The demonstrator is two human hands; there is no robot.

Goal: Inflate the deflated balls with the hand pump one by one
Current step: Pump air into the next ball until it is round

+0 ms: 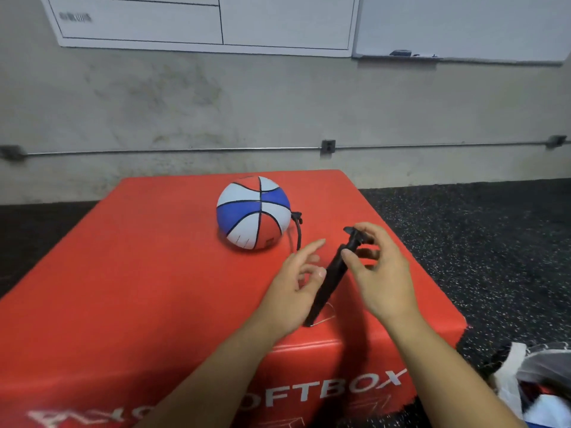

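Note:
A red, white and blue ball [253, 212] rests on the red soft box [139, 257], with a black cord [296, 227] hanging off its right side. A black hand pump [329, 281] slants across the box's near right part, its T-handle end up and away from me. My right hand [383, 273] pinches the pump near the handle with thumb and fingers. My left hand [296, 282] sits just left of the pump barrel, fingers loosely spread, index finger stretched toward the ball; whether it touches the barrel is unclear.
The box stands on dark speckled floor [482, 242] in front of a grey wall [278, 103] with a conduit pipe. A plastic bag [537, 384] with coloured items lies on the floor at lower right. Whiteboards hang on the wall above.

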